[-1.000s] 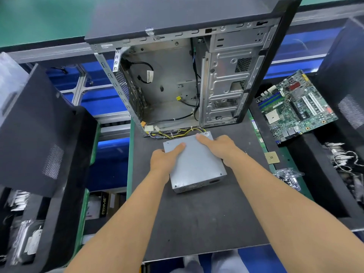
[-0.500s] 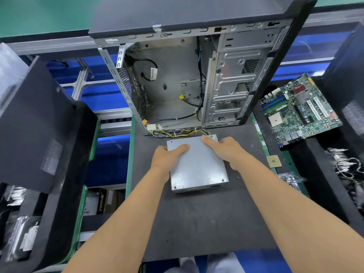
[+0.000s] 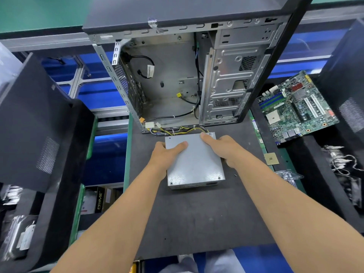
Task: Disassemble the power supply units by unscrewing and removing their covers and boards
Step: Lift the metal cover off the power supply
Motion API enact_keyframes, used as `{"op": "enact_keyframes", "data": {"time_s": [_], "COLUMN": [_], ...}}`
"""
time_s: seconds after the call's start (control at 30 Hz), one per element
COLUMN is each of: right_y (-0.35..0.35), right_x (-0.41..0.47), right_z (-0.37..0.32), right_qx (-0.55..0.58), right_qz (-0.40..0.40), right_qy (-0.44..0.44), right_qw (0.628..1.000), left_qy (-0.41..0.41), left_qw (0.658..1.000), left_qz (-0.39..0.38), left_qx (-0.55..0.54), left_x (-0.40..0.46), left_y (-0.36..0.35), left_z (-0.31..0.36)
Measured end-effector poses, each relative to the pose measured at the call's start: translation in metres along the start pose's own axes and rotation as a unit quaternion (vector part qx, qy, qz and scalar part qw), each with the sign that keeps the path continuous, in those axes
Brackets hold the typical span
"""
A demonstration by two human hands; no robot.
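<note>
Both hands are clamped on the PSU [image 3: 194,160], one on each side. His left hand [image 3: 164,154] wraps the box's left edge, thumb lying flat across the top near the far left corner, the other fingers curled down the side and out of sight. His right hand [image 3: 224,148] grips the right edge, thumb reaching along the lid toward the far right corner, fingers tucked down the right wall. The two hands are apart, with the bare grey lid between them.

The PSU sits flat on the dark mat [image 3: 197,223], roughly at its middle, screw heads showing at the lid's corners. Just beyond the PSU stands an open case [image 3: 177,79] with its side panel off, touching the mat's far edge. A bundle of yellow and black wires [image 3: 177,131] runs from the PSU's far edge along the case's lower lip.

Right of the PSU, near the mat's edge, lies a small CPU [image 3: 271,159], and further right, beyond it, a green motherboard [image 3: 297,107] rests tilted on a black tray. Left of the PSU, well apart from it, a black panel [image 3: 33,123] leans over a bin.
</note>
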State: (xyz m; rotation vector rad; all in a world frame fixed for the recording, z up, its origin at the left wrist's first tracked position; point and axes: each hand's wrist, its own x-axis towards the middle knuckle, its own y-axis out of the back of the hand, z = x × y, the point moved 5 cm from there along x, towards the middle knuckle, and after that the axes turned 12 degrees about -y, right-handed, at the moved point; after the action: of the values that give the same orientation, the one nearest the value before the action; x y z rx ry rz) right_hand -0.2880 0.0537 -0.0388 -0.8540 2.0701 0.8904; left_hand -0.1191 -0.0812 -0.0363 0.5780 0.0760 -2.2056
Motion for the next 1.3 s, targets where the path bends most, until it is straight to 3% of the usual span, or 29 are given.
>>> {"op": "enact_keyframes", "data": {"time_s": [0.3, 0.5, 0.87, 1.07, 1.3], "right_y": [-0.003, -0.001, -0.004, -0.003, -0.006], "right_x": [-0.009, -0.013, -0.016, -0.019, -0.018], "right_z": [0.022, 0.019, 0.013, 0.013, 0.013], "right_qx": [0.007, 0.011, 0.016, -0.025, -0.073], "right_qz": [-0.044, -0.01, -0.032, 0.007, -0.001], "right_qy": [-0.049, -0.018, -0.023, -0.02, -0.031], "right_qw": [0.998, 1.0, 0.999, 0.999, 0.997], "left_qy": [0.042, 0.051, 0.057, 0.052, 0.043], "left_qw": [0.999, 0.998, 0.998, 0.998, 0.998], "left_qz": [0.006, 0.003, -0.011, -0.016, -0.009], "left_qx": [-0.001, 0.03, 0.025, 0.03, 0.04], "left_x": [-0.011, -0.012, -0.011, -0.012, -0.013], "left_y": [0.005, 0.003, 0.004, 0.002, 0.002], "left_z": [-0.011, -0.006, -0.002, -0.003, -0.007]}}
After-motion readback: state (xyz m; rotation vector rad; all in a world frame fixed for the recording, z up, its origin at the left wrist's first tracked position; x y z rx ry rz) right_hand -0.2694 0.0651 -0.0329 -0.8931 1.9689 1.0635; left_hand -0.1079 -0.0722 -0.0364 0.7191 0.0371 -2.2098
